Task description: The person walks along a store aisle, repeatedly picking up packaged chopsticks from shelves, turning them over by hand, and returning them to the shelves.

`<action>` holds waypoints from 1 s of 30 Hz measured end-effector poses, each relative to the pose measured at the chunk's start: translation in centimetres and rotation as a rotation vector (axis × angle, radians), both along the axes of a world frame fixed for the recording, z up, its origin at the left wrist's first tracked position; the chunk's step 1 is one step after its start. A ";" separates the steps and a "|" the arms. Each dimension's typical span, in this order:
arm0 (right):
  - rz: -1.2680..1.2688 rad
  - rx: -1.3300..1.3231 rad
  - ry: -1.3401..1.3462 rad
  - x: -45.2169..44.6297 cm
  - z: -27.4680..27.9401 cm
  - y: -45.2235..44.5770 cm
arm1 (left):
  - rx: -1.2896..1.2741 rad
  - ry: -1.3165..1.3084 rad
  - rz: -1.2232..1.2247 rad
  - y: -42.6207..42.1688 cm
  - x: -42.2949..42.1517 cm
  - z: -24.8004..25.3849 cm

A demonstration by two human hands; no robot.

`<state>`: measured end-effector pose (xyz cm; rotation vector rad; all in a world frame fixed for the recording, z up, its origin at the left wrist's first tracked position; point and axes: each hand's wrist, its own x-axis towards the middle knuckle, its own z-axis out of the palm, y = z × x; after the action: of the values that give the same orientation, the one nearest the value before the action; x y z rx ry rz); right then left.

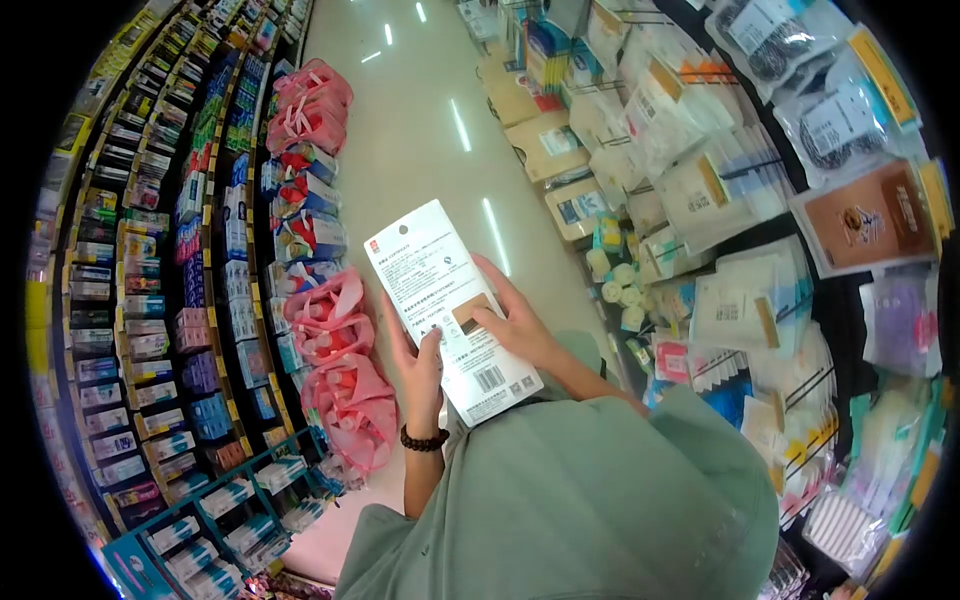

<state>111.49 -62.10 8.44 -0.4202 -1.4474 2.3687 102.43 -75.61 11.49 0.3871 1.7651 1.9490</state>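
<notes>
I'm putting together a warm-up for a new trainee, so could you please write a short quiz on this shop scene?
1. True or false: the left hand and the right hand both hold the white package.

2. On which side is the dark bead bracelet worn?
A. Left
B. Right
C. Both

3. Fill in "nearer to" or "farther from": the barcode is printed toward the end of the package that is ____ the green clothing.

Key:
1. True
2. A
3. nearer to
</notes>
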 end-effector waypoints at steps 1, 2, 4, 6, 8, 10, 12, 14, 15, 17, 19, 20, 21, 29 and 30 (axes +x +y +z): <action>0.024 -0.022 -0.027 -0.8 0.3 0.9 | -0.001 0.008 0.003 0.4 -0.7 -0.5; 0.007 0.005 -0.015 -1.8 -0.1 1.6 | -0.003 0.016 0.003 1.1 -1.6 -0.9; -0.027 0.055 0.000 -3.8 -0.9 2.8 | -0.002 0.006 -0.004 2.3 -3.5 -1.5; -0.004 0.010 -0.003 -5.7 -1.3 4.6 | 0.004 -0.018 -0.014 4.0 -5.5 -1.9; 0.002 -0.004 -0.018 -7.5 -1.6 6.5 | 0.021 -0.048 -0.025 5.9 -7.7 -2.1; -0.013 0.019 -0.034 -9.9 -2.2 8.6 | 0.010 -0.051 -0.031 8.1 -10.2 -2.9; -0.034 0.045 -0.066 -12.7 -2.9 10.6 | 0.031 -0.074 -0.042 10.1 -13.3 -4.0; -0.040 0.053 -0.114 -15.9 -3.2 12.9 | 0.084 -0.119 -0.058 12.5 -16.9 -5.3; -0.039 0.043 -0.148 -17.7 -3.0 14.0 | 0.067 -0.127 -0.064 13.7 -18.9 -4.8; -0.031 0.042 -0.148 -21.5 -2.4 16.2 | 0.080 -0.152 -0.080 15.8 -23.0 -4.1; 0.001 0.010 -0.139 -24.8 -1.7 18.2 | 0.102 -0.167 -0.080 17.7 -26.1 -3.6; 0.016 -0.012 -0.138 -26.6 -1.4 19.1 | 0.130 -0.163 -0.070 18.7 -28.1 -3.6; 0.008 0.034 -0.133 -28.6 -1.4 19.9 | 0.155 -0.159 -0.060 19.6 -29.8 -3.6; 0.072 -0.007 -0.190 -37.5 -0.2 25.7 | 0.137 -0.084 -0.075 25.5 -40.0 -3.3; 0.081 -0.016 -0.201 -38.5 -0.3 26.7 | 0.130 -0.079 -0.062 26.4 -40.8 -3.6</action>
<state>73.04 -35.37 8.12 -0.6315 -1.5606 2.4623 61.61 -49.21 7.93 0.3982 1.5641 2.0123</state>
